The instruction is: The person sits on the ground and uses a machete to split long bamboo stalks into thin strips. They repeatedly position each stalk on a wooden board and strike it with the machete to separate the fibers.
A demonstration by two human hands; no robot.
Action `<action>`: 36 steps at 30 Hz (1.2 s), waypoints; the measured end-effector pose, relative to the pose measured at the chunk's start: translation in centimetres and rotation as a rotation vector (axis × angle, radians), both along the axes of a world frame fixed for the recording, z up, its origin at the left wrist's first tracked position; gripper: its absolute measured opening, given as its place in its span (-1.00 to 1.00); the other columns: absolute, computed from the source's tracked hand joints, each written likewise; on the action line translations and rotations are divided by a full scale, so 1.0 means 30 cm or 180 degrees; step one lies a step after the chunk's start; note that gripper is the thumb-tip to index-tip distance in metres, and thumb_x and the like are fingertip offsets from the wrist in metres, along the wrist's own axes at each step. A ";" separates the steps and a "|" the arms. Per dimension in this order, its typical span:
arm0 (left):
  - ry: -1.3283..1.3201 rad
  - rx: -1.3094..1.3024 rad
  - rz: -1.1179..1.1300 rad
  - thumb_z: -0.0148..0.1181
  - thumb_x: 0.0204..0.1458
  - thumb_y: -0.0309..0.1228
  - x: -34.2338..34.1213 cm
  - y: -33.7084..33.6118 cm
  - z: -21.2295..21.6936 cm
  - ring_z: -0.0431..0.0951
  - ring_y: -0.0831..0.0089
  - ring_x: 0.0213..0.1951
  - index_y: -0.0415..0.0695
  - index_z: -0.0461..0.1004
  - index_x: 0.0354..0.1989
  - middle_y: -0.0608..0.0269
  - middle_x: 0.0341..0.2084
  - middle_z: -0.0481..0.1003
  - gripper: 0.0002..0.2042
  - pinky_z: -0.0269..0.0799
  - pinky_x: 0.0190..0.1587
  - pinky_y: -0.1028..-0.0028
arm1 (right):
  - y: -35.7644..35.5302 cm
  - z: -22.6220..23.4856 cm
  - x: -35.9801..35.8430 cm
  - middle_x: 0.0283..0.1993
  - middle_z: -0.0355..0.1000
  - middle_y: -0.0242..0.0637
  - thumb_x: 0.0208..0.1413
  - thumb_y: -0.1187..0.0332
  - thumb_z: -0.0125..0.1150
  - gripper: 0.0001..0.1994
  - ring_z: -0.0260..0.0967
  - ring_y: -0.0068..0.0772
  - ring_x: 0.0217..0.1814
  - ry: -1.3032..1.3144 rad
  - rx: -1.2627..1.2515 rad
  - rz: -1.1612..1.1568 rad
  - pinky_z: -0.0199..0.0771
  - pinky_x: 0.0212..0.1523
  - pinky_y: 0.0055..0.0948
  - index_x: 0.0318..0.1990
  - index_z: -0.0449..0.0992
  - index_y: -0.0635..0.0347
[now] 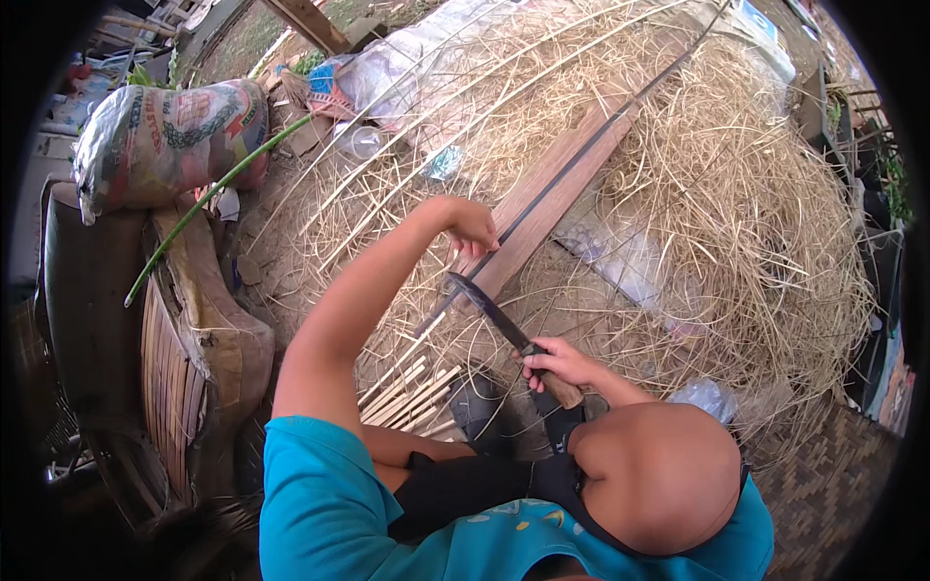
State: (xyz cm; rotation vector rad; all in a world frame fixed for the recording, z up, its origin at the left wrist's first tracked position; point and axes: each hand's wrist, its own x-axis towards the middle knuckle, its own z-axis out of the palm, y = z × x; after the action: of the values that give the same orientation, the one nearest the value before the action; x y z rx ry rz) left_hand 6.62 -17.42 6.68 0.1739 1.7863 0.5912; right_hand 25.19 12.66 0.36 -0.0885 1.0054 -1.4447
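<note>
A long, thin dark strip (pixel 581 155) runs slantwise over a brown wooden plank (pixel 562 200), its near end sticking out past the board. My left hand (pixel 467 228) is closed with curled fingers on this strip, close to the plank's near end. In my right hand (pixel 562 363) is a large knife (pixel 492 314) with a dark curved blade and a wooden handle. Its blade points up and left, with the tip below my left hand and near the strip's lower part. Whether the blade touches the strip I cannot tell.
Pale shavings (pixel 746 213) pile up around the plank, mostly at right. Several split sticks (pixel 412 395) lie near my foot. A green stalk (pixel 208 198) leans by a stuffed sack (pixel 174 140) and a worn bamboo seat (pixel 174 387) at left. My bent knee (pixel 668 474) is close to the knife handle.
</note>
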 end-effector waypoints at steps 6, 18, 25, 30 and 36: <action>0.3780 -0.0862 0.1470 -0.04 0.31 -0.06 -0.177 0.431 -0.178 0.58 -0.04 0.03 -0.25 0.63 -0.15 -0.11 -0.17 0.63 -0.53 0.47 0.08 0.09 | -0.067 0.001 0.041 -0.24 0.48 -0.30 0.38 0.30 0.07 -0.66 0.50 -0.45 -0.27 -0.0834 0.0159 -0.0222 0.57 -0.24 -0.44 0.20 0.39 0.29; 0.3031 -0.0110 0.3213 0.15 0.22 -0.31 -0.302 0.580 -0.315 0.59 -0.17 -0.07 -0.23 0.53 -0.07 -0.17 -0.18 0.60 -0.75 0.48 0.01 0.00 | -0.039 0.107 -0.375 -0.41 0.47 -0.24 0.37 0.28 0.01 -0.66 0.46 -0.48 -0.46 0.2116 0.1523 -0.0884 0.54 -0.43 -0.41 0.11 0.38 0.40; 0.3288 0.0059 0.3190 0.11 0.21 -0.36 -0.284 0.562 -0.316 0.60 -0.17 -0.08 -0.22 0.50 -0.09 -0.21 -0.20 0.60 -0.78 0.49 -0.01 -0.03 | -0.072 0.130 -0.175 -0.43 0.47 -0.28 0.33 0.38 0.01 -0.75 0.44 -0.49 -0.49 0.1369 0.1029 0.0750 0.53 -0.47 -0.45 0.00 0.47 0.39; 0.3246 -0.0070 0.3046 0.01 0.27 -0.34 -0.259 0.579 -0.274 0.61 -0.15 -0.07 -0.25 0.49 -0.01 -0.22 -0.19 0.60 -0.73 0.49 0.05 0.00 | -0.124 0.164 0.009 -0.46 0.43 -0.33 0.27 0.42 0.04 -0.81 0.39 -0.53 -0.53 0.1238 0.0265 0.1516 0.49 -0.52 -0.49 -0.10 0.50 0.33; 0.3010 -0.0250 0.2692 -0.04 0.34 -0.16 -0.267 0.531 -0.289 0.64 -0.08 -0.08 -0.22 0.45 0.06 -0.14 -0.20 0.63 -0.63 0.52 -0.02 0.05 | -0.087 0.086 -0.209 -0.53 0.45 -0.32 0.33 0.37 -0.06 -0.74 0.42 -0.52 -0.54 0.1981 0.0940 0.0055 0.52 -0.49 -0.45 -0.20 0.53 0.38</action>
State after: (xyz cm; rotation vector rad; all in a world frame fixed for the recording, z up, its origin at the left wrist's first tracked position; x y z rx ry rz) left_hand -1.40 -1.49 -1.99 -0.4674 2.8077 1.1502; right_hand 18.93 10.04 2.93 -0.3449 1.7100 -1.2574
